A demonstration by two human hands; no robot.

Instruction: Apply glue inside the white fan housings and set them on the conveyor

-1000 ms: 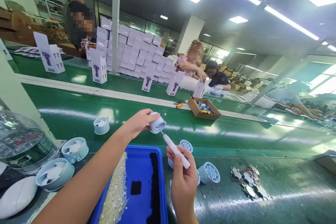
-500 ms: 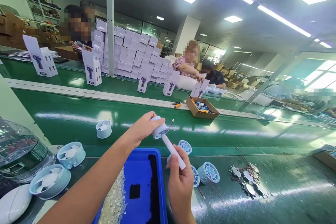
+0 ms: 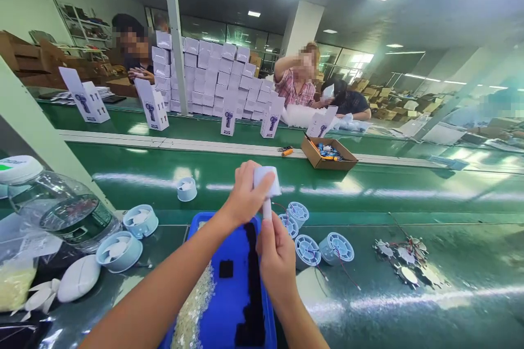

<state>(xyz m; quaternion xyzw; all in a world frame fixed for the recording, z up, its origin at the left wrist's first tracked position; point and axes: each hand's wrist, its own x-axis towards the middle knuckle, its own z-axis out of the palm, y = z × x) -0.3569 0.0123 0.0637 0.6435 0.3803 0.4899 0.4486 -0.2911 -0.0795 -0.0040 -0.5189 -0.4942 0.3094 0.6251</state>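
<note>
My left hand grips a small pale-blue round fan housing above a blue tray. My right hand is closed round a white pen-shaped tool, which points straight up into the underside of the housing. A thin red wire trails from the housing to the right. Three more round blue housings with grille faces lie on the bench just right of my hands.
The blue tray holds small clear beads and black foam strips. Open fan housings and a clear jar lie at left, small circuit boards with wires at right. A green conveyor carries a lone housing, a cardboard box and white cartons; people work opposite.
The tool has swung from slanted to upright under the housing, and both hands have drawn closer together. The camera has shifted, so more of the left bench shows.
</note>
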